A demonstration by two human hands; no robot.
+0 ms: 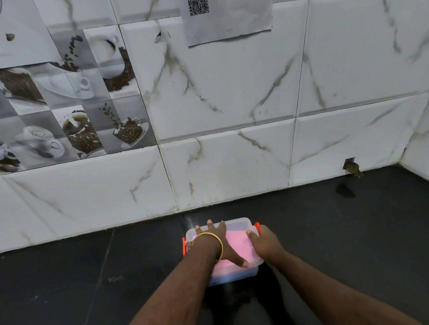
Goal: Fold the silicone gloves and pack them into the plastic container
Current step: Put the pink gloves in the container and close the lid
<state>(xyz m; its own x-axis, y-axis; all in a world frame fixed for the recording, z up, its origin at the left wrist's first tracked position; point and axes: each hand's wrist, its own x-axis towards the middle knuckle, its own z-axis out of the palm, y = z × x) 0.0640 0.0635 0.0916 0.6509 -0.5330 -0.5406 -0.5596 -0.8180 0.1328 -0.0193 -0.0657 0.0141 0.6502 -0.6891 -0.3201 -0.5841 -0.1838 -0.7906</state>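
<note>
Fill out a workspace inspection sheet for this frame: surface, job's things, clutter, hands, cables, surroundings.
Surface: dark countertop, glossy, with a dark smudge near the back wall.
Job's things: clear plastic container with orange latches, lid on; pink and blue contents show through, gloves not clearly distinguishable.
Clutter: nothing seen.
Hands: left hand, wearing a gold bangle, spread flat on the lid; right hand at the container's right edge beside a latch.
Cables: nothing seen.
Surroundings: marbled white wall tiles, coffee-print tiles at left, a paper sheet with a QR code on the wall, a chipped hole at the tile base.
</note>
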